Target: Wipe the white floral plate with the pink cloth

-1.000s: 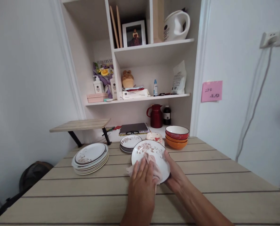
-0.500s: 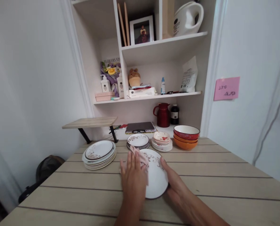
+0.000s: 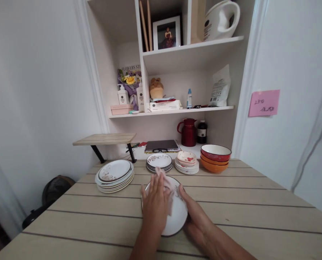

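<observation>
A white plate (image 3: pixel 176 216) with a dark rim and brown floral print is tilted toward me above the table. My right hand (image 3: pixel 194 213) grips its right edge, thumb on the face and the other fingers hidden behind. A pale pink cloth (image 3: pixel 169 191) lies bunched against the plate's face. Flat over that cloth is my left hand (image 3: pixel 155 202), its fingers stretched forward and pressing it to the plate. Just beyond stands a short stack of similar small plates (image 3: pixel 159 161). To the left is a stack of larger plates (image 3: pixel 114 176).
Small saucers (image 3: pixel 187 169) with a pinkish dish (image 3: pixel 187 157) on top stand at the back, beside stacked orange and red bowls (image 3: pixel 215 159). A small wooden riser (image 3: pixel 103 139) is at the back left. A red jug (image 3: pixel 188 132) and a laptop (image 3: pixel 161 145) are behind.
The plate has moved slightly left and nearer to me, with both hands. My left hand and the cloth have slid farther across its face, toward the middle and right.
</observation>
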Tool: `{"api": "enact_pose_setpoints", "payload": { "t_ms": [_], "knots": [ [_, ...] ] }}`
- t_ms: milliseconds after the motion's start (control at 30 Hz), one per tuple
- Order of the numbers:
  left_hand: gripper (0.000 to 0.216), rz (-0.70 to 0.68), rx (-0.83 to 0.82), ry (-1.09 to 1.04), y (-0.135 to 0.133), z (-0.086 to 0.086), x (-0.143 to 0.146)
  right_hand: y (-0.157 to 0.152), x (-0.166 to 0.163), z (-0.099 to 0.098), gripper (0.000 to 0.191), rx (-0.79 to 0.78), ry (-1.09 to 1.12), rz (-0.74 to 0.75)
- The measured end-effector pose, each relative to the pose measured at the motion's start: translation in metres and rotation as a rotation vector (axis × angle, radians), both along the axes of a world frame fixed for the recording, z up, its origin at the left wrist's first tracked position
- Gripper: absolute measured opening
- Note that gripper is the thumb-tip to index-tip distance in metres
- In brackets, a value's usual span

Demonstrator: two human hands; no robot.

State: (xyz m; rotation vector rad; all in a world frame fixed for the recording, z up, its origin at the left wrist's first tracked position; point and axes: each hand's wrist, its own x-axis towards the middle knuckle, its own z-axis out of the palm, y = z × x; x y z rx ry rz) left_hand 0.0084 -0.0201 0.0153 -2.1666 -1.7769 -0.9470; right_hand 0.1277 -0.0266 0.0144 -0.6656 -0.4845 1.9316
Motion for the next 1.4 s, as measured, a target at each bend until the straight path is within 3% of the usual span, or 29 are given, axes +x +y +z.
{"api": "enact_pose_setpoints", "payload": {
  "t_ms": [100,167,233,333,500,600,767,833,900,967,1033,1100,1200,1400],
  "knots": [
    [0.054,0.132,0.020,-0.003,0.003,-0.001,-0.005,0.001,-0.002,-0.003,0.052,-0.027,-0.008,-0.021],
    [0.055,0.113,0.043,0.020,-0.004,0.002,0.000,0.003,0.004,0.000,0.052,-0.032,0.020,-0.038],
    [0.058,0.003,0.062,0.046,-0.014,0.005,0.010,0.005,0.012,0.005,0.052,-0.013,0.070,-0.024],
    [0.064,-0.291,0.058,0.148,-0.028,0.007,0.023,0.008,0.020,0.008,0.049,0.021,0.124,-0.018],
    [0.064,-0.360,-0.035,0.097,-0.029,0.006,0.020,0.014,0.020,-0.001,0.044,-0.019,0.121,0.016],
    [0.058,-0.356,0.004,-0.079,-0.025,0.012,0.006,0.019,0.020,-0.004,0.040,-0.065,0.125,0.032],
    [0.047,-0.218,0.249,-0.701,-0.013,0.020,-0.010,0.027,0.034,-0.001,0.042,-0.136,0.106,0.030],
    [0.056,-0.205,0.114,-0.967,-0.007,0.019,-0.011,0.029,0.042,0.002,0.043,-0.133,0.106,0.036],
    [0.070,-0.294,-0.096,-1.217,-0.004,0.017,-0.008,0.029,0.046,0.007,0.044,-0.122,0.110,0.047],
    [0.077,-0.467,-0.284,-1.486,-0.005,0.017,-0.004,0.027,0.048,0.010,0.047,-0.107,0.114,0.070],
    [0.071,-0.663,-0.519,-1.683,-0.009,0.019,0.000,0.026,0.048,0.010,0.048,-0.088,0.116,0.095],
    [0.063,-0.797,-0.687,-1.770,-0.014,0.020,0.001,0.025,0.046,0.008,0.048,-0.079,0.106,0.112],
    [0.060,-0.882,-0.822,-1.820,-0.014,0.017,-0.001,0.029,0.045,0.000,0.048,-0.087,0.057,0.107],
    [0.057,-0.945,-0.868,-1.875,-0.005,0.007,-0.005,0.036,0.046,-0.010,0.048,-0.126,-0.014,0.125]
  ]
}}
